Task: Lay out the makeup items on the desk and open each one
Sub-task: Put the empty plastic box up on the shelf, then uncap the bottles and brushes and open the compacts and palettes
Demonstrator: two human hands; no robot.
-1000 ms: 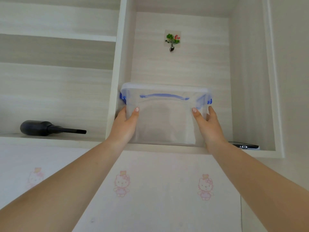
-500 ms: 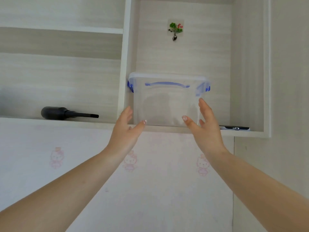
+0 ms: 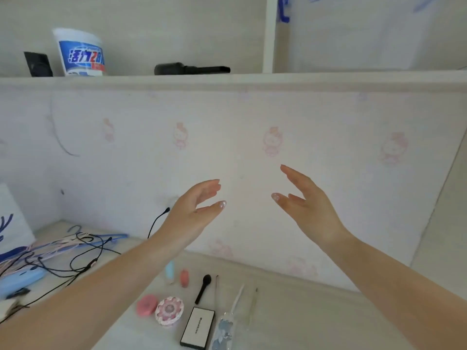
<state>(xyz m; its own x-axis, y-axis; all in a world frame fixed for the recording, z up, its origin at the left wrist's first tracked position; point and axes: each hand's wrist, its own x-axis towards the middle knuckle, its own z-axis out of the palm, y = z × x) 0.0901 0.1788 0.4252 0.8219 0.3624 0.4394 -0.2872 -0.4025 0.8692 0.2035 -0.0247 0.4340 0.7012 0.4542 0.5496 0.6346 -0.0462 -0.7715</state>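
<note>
Head view: pale desk (image 3: pixel 290 314) ran below a back panel printed with faint pink cartoon figures; a shelf (image 3: pixel 227 80) sat above it. Left hand (image 3: pixel 192 210) and right hand (image 3: pixel 307 203) were both raised in the air before the panel, palms facing each other, fingers straight and spread, holding nothing. Makeup items lay on the desk beneath the forearms, apart from either hand: pink round compact (image 3: pixel 147 304), flower-patterned compact (image 3: pixel 168 310) just beside it, black-edged white palette (image 3: pixel 198 330), black brush (image 3: pixel 203 288), thin applicators (image 3: pixel 236 300), small pink item (image 3: pixel 184 277). Black cables (image 3: pixel 75 261) lay tangled at the left. On the shelf stood a blue-and-white tub (image 3: pixel 80 53) and a black tool (image 3: pixel 190 68).
</note>
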